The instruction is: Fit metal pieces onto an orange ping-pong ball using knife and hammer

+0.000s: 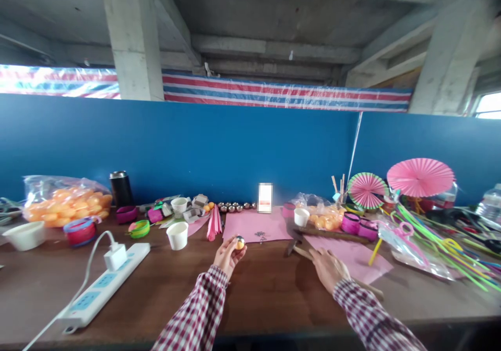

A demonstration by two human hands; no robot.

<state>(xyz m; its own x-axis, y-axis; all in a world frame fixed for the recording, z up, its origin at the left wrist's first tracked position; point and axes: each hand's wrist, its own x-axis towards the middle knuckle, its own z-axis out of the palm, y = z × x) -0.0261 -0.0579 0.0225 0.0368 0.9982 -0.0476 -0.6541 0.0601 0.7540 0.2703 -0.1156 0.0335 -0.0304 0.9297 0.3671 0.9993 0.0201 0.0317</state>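
My left hand (pixel 227 255) is closed round a small orange ball with a silver cap (pixel 239 243), holding it just above the near edge of a pink paper sheet (pixel 254 225). My right hand (pixel 329 268) rests on the wooden handle of a hammer (pixel 299 250) that lies on the brown table (pixel 258 293); the fingers curl over the handle. The hammer's dark head points left, beside a second pink sheet (pixel 352 259). Both sleeves are red and white plaid.
A white power strip (pixel 105 285) with a plugged-in charger lies at the left. White cups (pixel 177 235), a bag of orange balls (pixel 64 199), tape rolls, a black flask (pixel 120 188), pink paper fans (pixel 420 176) and several coloured straws (pixel 438 231) crowd the table before a blue wall.
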